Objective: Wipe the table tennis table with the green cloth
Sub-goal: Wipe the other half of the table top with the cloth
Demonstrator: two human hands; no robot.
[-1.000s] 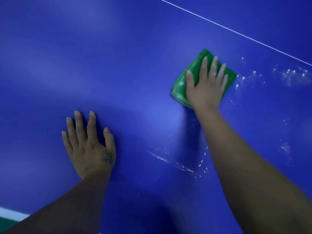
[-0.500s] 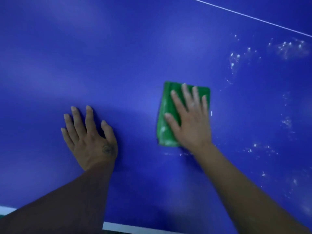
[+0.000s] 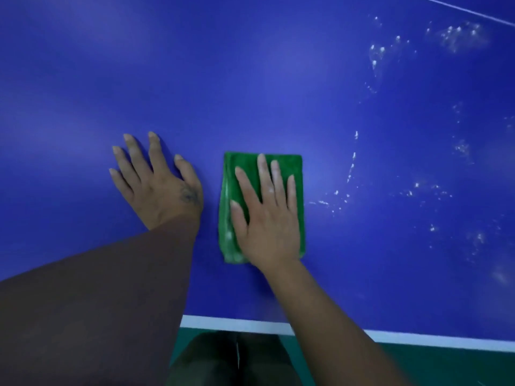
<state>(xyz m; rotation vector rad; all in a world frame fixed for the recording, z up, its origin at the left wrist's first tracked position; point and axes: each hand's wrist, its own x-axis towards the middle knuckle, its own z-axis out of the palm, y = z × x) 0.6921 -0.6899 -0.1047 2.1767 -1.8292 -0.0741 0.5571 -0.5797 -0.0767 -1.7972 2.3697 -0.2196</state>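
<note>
**netcord22:** Cloth's come way back toward the person. A second ago the green cloth [image 3: 294,165] was out by the far splatter. Now it lies flat on the blue counter [image 3: 250,79], folded into a neat rectangle, with the right hand [image 3: 267,227] on top. Its fingers [image 3: 262,174] are straight and slightly spread, palm down, pressing rather than pinching.

**topspin_dad:** how's it gonna handle tho?

**netcord22:** Soft, light and floppy, I'd say, and it looks damp with some foam along its left edge. I wouldn't grab it at all. A flat palm over the middle keeps the folds from bunching up. If it needs lifting, I'd pinch the folded edge so it doesn't flop open.

**topspin_dad:** and the other hand?

**netcord22:** Hasn't budged. The left hand [image 3: 158,190] is planted just left of the cloth, not touching it. Its fingers are spread flat on the counter and hold nothing, so my guess is it's just bracing.

**topspin_dad:** surface looks slick

**netcord22:** Yeah, smooth and shiny, so the cloth should glide easily. White specks [image 3: 348,174] are scattered right of the cloth and further out beyond it, so I'd say that patch isn't done. On the near side of the cloth there's a white edge stripe [image 3: 237,323], then green floor [image 3: 418,363]. A thin white line [image 3: 459,9] crosses far off past the cloth's right.
</note>
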